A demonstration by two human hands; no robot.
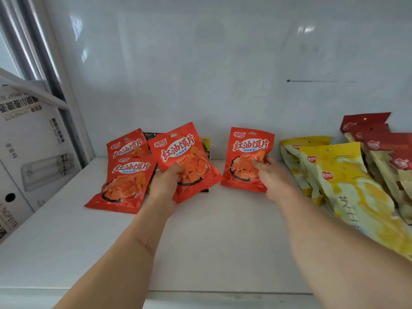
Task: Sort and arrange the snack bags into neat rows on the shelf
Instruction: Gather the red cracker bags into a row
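Nearest me, bare white shelf (211,241) gives open room up to its front edge. My left hand (163,188) pinches one red snack bag (185,161), tilted left, by its lower part; my right hand (270,177) grips another red bag (248,159), upright, long axis vertical. Hands apart. Two more red bags (124,179) lie left; yellow bags (347,188) overlap right. Judgement: the gap between accommodates both held bags.

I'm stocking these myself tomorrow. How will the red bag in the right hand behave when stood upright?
The red bag looks thin and flat, so it will probably flop or tip without support. Its glossy film may slide on the smooth white shelf. The right hand holds it by one edge, so it is likely light.
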